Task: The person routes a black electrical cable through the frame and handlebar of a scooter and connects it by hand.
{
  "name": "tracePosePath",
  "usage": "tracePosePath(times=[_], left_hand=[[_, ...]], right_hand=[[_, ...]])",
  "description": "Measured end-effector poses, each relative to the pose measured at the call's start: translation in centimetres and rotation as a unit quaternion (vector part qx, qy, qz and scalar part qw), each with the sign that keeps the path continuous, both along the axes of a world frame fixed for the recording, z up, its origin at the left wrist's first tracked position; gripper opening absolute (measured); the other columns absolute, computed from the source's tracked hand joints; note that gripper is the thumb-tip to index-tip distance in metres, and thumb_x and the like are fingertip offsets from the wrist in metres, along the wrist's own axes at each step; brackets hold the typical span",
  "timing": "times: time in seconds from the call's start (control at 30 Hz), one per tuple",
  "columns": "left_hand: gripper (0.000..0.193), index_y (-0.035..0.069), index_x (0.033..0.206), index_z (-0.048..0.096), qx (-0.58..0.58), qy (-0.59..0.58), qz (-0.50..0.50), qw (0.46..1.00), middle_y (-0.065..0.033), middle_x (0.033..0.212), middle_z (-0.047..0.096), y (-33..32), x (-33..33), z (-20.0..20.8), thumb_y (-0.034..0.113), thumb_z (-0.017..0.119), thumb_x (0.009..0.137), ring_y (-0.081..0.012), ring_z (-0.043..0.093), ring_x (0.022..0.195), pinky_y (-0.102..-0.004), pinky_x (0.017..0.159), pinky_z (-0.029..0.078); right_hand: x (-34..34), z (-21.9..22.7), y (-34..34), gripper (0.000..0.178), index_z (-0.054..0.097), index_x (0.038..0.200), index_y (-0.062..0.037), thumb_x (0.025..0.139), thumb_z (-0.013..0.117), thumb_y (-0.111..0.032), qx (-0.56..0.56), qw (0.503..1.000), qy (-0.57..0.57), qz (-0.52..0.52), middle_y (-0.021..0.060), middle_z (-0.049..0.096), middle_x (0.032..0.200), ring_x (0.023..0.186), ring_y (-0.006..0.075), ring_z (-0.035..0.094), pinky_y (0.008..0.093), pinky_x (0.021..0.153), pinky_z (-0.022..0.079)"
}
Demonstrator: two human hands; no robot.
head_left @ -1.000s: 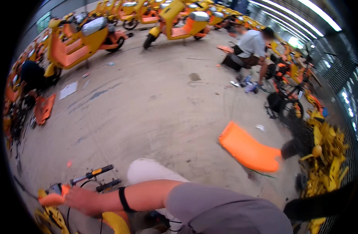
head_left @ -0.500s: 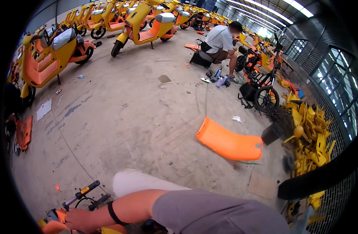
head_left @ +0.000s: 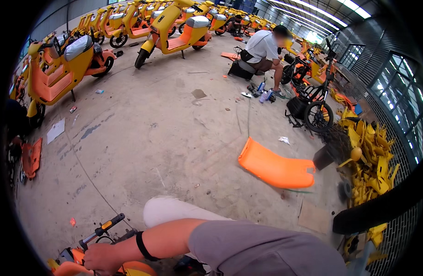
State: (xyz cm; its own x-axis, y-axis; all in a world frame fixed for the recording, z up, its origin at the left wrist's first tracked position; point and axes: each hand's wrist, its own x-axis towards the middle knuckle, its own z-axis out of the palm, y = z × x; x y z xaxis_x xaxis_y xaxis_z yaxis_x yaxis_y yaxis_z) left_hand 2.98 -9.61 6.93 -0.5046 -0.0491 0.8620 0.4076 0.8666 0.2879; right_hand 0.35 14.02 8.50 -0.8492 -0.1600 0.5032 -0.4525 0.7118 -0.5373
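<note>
My right arm, in a grey sleeve with a black band near the wrist, reaches across the bottom to the lower left. At its end, my right hand (head_left: 102, 257) is closed, with fingers curled downward over orange and yellow scooter bodywork (head_left: 72, 269). What the fingers grip is hidden. Just beyond the hand a grey tube with a black and yellow end (head_left: 109, 225) sticks up at a slant, with a black cable beside it. A pale trouser knee (head_left: 174, 210) shows behind my forearm. My left hand is out of view.
A curved orange panel (head_left: 278, 168) lies on the floor right of centre. Yellow scooters (head_left: 181, 34) stand in rows behind. A seated person (head_left: 262, 48) works beside a stripped scooter (head_left: 315, 99). Yellow panels (head_left: 370, 161) are heaped along the right wall.
The whole view has shifted slightly, so the floor things sit a little further right. My right hand has drawn back slightly over the bodywork, its fingers now bent further down.
</note>
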Motion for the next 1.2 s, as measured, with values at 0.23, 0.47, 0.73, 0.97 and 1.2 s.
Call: tracePosePath(times=[0.23,0.47,0.73,0.97,1.2], left_hand=[[0.029,-0.005,0.12,0.056,-0.031,0.02,0.031,0.999,-0.0239,0.119,0.061,-1.8,0.6,-0.4,0.016,0.049,0.102,-0.0393,0.057,0.114,-0.0433,0.1,0.045],[0.024,-0.001,0.108,0.06,-0.004,-0.048,-0.008,0.999,-0.0134,0.105,0.061,-3.8,3.3,-1.6,0.021,0.052,0.102,-0.0289,0.058,0.096,-0.0405,0.09,0.046],[0.017,0.002,0.104,0.06,0.378,-0.09,-0.115,0.914,0.0004,0.092,0.056,-1.0,2.4,4.6,0.012,0.069,0.095,-0.0067,0.049,0.082,-0.0208,0.073,0.041],[0.019,0.0,0.105,0.063,0.421,-0.156,-0.127,0.884,0.0016,0.096,0.059,-1.2,-0.1,5.3,0.017,0.065,0.098,-0.0076,0.052,0.087,-0.0216,0.079,0.041],[0.013,0.003,0.096,0.064,0.305,-0.107,-0.196,0.926,0.0006,0.08,0.052,-1.2,-0.1,4.7,0.013,0.072,0.091,-0.0117,0.046,0.078,-0.0242,0.07,0.037]], right_hand=[[-2.5,-1.1,-1.1,0.017,0.061,0.088,-0.0069,0.074,0.064,-0.016,-0.034,0.995,-0.088,0.011,0.0176,0.064,0.086,0.085,0.0369,0.064,0.0482,0.075,0.048],[-1.3,1.6,-0.8,0.026,0.065,0.098,-0.006,0.077,0.066,-0.022,-0.03,0.962,-0.27,-0.034,0.0178,0.068,0.094,0.088,0.0376,0.067,0.0475,0.074,0.055],[2.4,3.2,-2.4,0.017,0.064,0.091,-0.0077,0.08,0.071,-0.018,-0.105,0.989,0.099,0.035,0.0064,0.06,0.065,0.056,0.0241,0.061,0.0359,0.049,0.046],[2.6,4.2,-3.0,0.015,0.066,0.086,-0.007,0.082,0.073,-0.019,-0.09,0.977,0.185,0.055,0.0063,0.059,0.061,0.049,0.0232,0.057,0.0327,0.046,0.044],[0.6,3.8,-2.3,0.023,0.067,0.095,-0.0092,0.099,0.058,-0.031,-0.143,0.988,0.04,-0.038,0.0106,0.064,0.073,0.061,0.0282,0.063,0.0346,0.059,0.05]])
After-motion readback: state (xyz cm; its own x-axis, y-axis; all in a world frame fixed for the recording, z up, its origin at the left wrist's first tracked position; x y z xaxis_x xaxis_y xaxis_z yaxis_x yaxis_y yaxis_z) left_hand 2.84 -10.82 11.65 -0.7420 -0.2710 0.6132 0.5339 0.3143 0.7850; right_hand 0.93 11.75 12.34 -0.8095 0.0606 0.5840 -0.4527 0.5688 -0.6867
